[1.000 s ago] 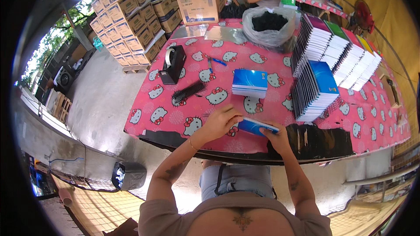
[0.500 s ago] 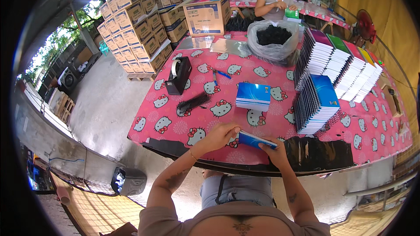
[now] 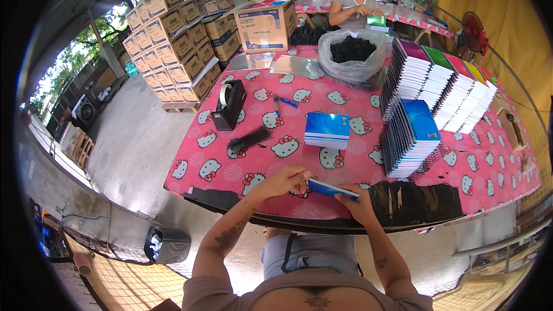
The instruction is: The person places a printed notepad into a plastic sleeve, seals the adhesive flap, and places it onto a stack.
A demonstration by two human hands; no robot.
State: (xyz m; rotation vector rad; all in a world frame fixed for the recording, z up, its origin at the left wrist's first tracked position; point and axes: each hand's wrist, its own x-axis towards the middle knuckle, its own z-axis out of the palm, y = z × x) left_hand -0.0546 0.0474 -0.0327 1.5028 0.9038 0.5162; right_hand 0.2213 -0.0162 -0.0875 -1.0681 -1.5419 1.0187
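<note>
Head view. The left hand [image 3: 283, 181] and right hand [image 3: 356, 198] both grasp one blue notebook [image 3: 332, 189], held flat at the near edge of the counter [image 3: 242, 164]. Fingers cover the notebook's ends; its binding cannot be made out. A black sheet [image 3: 415, 201] beside the right hand is partly hidden by the counter edge. A short stack of blue notebooks [image 3: 327, 129] lies mid-counter. Tall rows of spiral notebooks [image 3: 440, 89], covers blue, purple, green and red, stand to the right. A clear bag [image 3: 352, 60] holds black parts too small to identify. An open brown carton [image 3: 266, 23] stands at the far edge, contents hidden. Stacked brown cartons [image 3: 173, 40] sit on the floor.
</note>
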